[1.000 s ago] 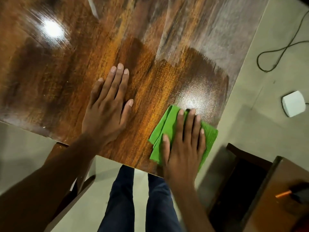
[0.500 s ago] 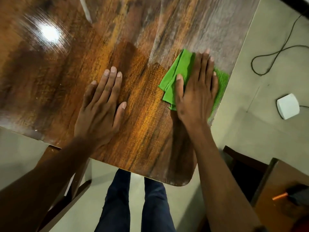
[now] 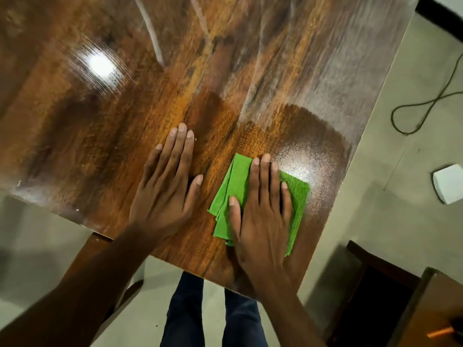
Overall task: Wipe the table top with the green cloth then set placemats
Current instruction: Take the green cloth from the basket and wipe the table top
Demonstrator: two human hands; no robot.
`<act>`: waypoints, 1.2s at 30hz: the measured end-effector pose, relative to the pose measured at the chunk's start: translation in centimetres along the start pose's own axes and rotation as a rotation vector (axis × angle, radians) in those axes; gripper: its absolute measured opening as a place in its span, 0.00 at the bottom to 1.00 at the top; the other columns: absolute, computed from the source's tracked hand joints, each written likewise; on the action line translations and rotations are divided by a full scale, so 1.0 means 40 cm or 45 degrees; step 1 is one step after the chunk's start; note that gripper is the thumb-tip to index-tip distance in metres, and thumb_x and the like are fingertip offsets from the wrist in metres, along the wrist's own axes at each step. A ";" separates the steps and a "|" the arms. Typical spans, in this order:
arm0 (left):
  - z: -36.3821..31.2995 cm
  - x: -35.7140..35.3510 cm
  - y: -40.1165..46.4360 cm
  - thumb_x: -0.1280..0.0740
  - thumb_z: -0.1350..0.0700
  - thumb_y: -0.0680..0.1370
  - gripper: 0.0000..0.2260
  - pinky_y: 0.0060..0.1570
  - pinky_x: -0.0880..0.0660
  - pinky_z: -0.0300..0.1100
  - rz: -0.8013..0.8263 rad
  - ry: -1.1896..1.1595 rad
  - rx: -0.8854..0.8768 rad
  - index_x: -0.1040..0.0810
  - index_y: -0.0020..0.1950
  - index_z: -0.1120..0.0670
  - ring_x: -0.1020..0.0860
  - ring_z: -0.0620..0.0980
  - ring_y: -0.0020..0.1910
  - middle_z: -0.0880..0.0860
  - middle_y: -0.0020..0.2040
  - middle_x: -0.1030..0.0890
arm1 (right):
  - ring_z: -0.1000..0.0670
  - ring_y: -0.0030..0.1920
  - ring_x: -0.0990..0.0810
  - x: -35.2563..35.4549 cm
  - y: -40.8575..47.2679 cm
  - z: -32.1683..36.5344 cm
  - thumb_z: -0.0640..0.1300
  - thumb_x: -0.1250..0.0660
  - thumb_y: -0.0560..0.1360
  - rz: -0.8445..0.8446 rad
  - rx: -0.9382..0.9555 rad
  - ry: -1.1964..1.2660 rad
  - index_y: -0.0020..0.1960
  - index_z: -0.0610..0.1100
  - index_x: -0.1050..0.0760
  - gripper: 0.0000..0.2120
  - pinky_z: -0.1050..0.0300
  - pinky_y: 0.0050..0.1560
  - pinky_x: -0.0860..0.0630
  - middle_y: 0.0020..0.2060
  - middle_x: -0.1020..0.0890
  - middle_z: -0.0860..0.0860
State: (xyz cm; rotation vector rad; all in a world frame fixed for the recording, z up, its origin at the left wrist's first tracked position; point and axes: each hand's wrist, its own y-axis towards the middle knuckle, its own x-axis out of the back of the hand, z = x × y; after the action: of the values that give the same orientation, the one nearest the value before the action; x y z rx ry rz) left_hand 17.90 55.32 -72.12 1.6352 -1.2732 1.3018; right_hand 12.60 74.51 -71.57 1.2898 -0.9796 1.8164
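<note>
This looks like a dining area in a home. A glossy wood-grain table (image 3: 130, 101) fills most of the view and mirrors a ceiling light, with a dark wooden chair (image 3: 100, 249) tucked under its near left edge and more dark wooden furniture (image 3: 385, 266) at the near right. The floor (image 3: 390, 196) is plain pale tile, and on it to the right lie a loose dark cable (image 3: 426, 106) and a small white box (image 3: 449, 184), the sort of household clutter that suits a lived-in room.
</note>
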 end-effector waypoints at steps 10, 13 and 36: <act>-0.001 -0.007 -0.004 0.45 0.47 0.85 0.34 0.81 0.44 0.60 -0.029 -0.006 0.097 0.53 0.85 0.62 0.53 0.55 0.86 0.59 0.86 0.54 | 0.48 0.86 0.52 0.013 0.507 0.208 0.57 0.49 0.86 -0.163 0.456 -0.053 0.86 0.43 0.50 0.33 0.45 0.83 0.49 0.86 0.49 0.47; 0.004 -0.011 -0.004 0.44 0.47 0.85 0.35 0.81 0.43 0.61 -0.028 -0.044 0.111 0.53 0.85 0.62 0.53 0.56 0.86 0.59 0.86 0.54 | 0.48 0.86 0.52 0.013 0.531 0.252 0.57 0.49 0.86 -0.159 0.473 -0.050 0.86 0.43 0.50 0.33 0.46 0.83 0.50 0.86 0.49 0.48; 0.005 -0.001 0.005 0.47 0.46 0.86 0.33 0.84 0.52 0.54 0.094 0.033 0.083 0.52 0.85 0.61 0.54 0.55 0.86 0.58 0.86 0.54 | 0.44 0.86 0.54 0.038 0.598 0.146 0.57 0.53 0.87 -0.321 -0.049 0.038 0.86 0.44 0.50 0.32 0.42 0.84 0.54 0.86 0.51 0.46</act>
State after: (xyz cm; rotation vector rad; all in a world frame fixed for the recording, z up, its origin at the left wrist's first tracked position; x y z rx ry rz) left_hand 17.76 55.11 -72.23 1.6242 -1.2987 1.4183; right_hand -5.86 58.23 -73.21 1.2963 -0.7928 1.6116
